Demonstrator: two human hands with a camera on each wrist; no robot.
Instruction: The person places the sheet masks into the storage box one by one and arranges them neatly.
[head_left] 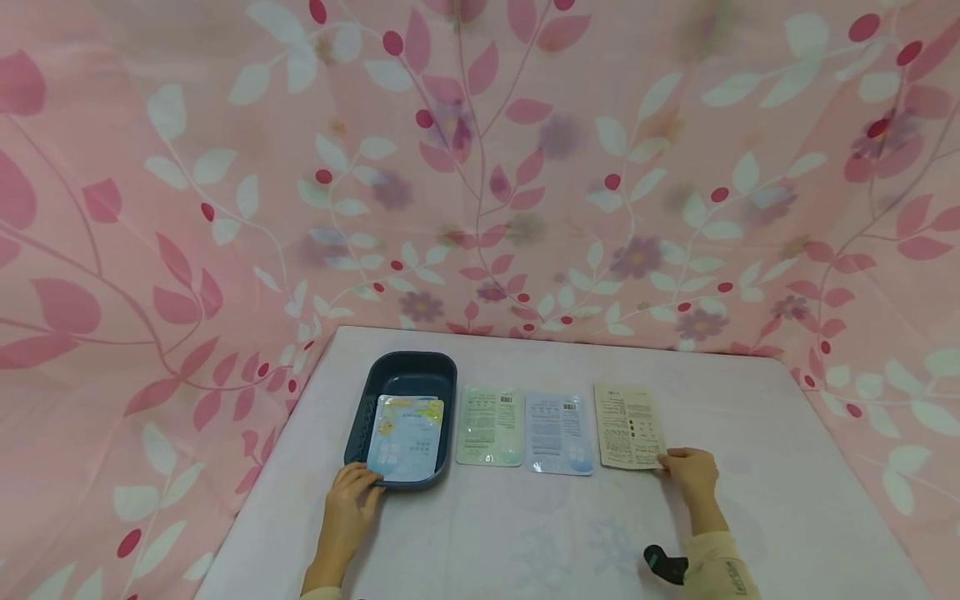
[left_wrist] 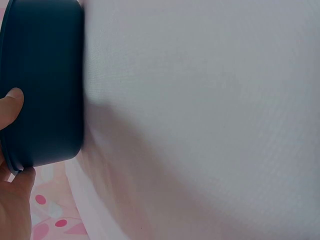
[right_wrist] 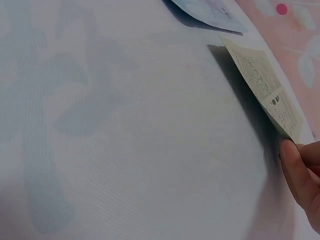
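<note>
Beige packet (head_left: 628,423), rightmost in the row on the white table (head_left: 517,533), pinched at its near corner by the right hand (head_left: 692,475); left hand (head_left: 349,502) grips the blue tray (head_left: 412,371). Pickup appears in hand; the next move likely calls for lifting clear.

Left hand (head_left: 350,498) gripping, right hand (head_left: 693,475) pinching, well apart

Site resembles a curtained booth; wider room type undetermined. Pink leaf-printed hangings (head_left: 480,167) enclose the back and both sides of a white-covered table (head_left: 480,525).
</note>
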